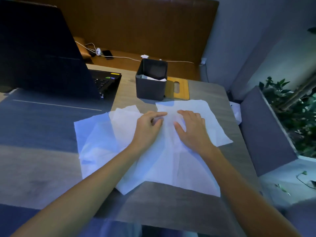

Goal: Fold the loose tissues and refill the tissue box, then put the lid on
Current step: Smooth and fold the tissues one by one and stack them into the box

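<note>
Several loose white tissues lie spread and overlapping on the wooden table. My left hand rests on the pile's middle, index finger stretched out, the other fingers curled under, touching the tissue. My right hand lies flat beside it, fingers spread, pressing the top tissue down. Behind the pile stands the dark grey tissue box, open, with some white tissue inside. Its wooden lid, with an oval slot, lies flat just right of the box.
An open black laptop stands at the back left. White cables and a phone lie on the brown bench behind. A grey planter with green leaves borders the table's right edge.
</note>
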{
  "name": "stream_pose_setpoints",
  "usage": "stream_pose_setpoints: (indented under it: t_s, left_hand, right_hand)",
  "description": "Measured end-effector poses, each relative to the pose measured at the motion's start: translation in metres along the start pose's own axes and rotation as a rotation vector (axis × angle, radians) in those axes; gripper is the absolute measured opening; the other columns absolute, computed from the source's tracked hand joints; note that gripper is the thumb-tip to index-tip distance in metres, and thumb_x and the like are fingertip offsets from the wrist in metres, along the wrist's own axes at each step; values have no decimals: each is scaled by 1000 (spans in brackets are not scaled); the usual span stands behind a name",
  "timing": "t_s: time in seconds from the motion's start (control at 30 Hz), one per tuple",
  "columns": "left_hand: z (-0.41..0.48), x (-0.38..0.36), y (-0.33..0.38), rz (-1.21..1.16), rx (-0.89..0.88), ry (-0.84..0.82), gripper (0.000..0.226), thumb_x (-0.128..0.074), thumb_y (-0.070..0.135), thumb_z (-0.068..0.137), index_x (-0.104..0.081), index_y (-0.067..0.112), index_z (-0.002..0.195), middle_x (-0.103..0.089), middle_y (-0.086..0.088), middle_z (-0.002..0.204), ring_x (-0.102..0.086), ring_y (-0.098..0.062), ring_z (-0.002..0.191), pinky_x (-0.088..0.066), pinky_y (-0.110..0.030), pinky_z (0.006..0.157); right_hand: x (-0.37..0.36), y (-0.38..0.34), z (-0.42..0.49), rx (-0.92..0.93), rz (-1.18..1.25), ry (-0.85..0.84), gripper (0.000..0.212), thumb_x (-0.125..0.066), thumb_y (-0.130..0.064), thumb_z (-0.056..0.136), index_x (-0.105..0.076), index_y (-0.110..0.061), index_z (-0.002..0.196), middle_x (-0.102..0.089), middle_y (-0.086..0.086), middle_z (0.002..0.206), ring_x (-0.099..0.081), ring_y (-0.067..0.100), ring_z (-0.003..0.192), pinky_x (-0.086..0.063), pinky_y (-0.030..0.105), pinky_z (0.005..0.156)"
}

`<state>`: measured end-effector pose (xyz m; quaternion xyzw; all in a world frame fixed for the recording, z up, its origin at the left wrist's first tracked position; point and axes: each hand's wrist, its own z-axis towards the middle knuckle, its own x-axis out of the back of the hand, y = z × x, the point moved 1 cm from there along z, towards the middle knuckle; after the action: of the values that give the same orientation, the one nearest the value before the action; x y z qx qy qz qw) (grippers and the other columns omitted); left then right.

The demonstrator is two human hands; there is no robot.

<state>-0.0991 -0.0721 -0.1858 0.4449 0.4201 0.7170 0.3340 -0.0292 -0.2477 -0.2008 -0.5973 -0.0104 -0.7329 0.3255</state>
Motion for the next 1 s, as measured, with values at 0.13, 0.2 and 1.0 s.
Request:
stream_pose_setpoints:
  t_s: [0.13, 0.2, 1.0]
  left_hand:
    - [1, 19, 14, -182, 137, -27, 27, -61, 11, 97, -76, 25, 115, -71, 6, 105, -64, -2, 84, -46, -10, 68]
    - [-2, 32, 17, -161, 166, -29, 29, -57, 9, 98, -74, 23, 118, -70, 7, 102, -63, -1, 75, -47, -8, 59]
    - [-52, 27, -29, 939, -165, -444, 56, -16, 42, 105, -15, 30, 159, -12, -6, 166, -7, -26, 153, -6, -47, 123]
  right_hand:
    - [13, -1, 5, -68, 134, 17, 41, -52, -40, 99, -50, -27, 138, -60, 0, 128, -49, 24, 121, -32, 40, 104]
    - [21, -9, 0, -69, 177, -3, 44, -52, -42, 100, -48, -27, 141, -57, 0, 135, -49, 23, 126, -33, 43, 111]
    - [-1, -51, -67, 50, -128, -387, 62, -20, -50, 107, -10, -21, 161, -3, -2, 169, 2, 19, 155, 2, 40, 125]
